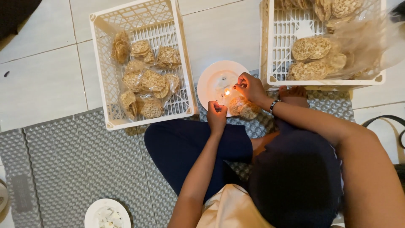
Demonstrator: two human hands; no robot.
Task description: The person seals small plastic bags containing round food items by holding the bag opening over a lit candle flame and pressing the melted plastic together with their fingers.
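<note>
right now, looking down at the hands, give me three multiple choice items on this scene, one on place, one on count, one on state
1. Where is the small flame?
A. over the white plate between the two crates
B. inside the left crate
C. on the grey mat's near edge

2. How many white crates show?
A. one
B. two
C. four

3. What state are the crackers in the left crate in?
A. loose and crumbled
B. packed in clear bags
C. stacked on a tray

Answers: 1 A, the flame sits over the plate, between the left hand and right hand. 2 B, the left crate and the right crate. 3 B, the bagged crackers show shiny clear film.
</note>
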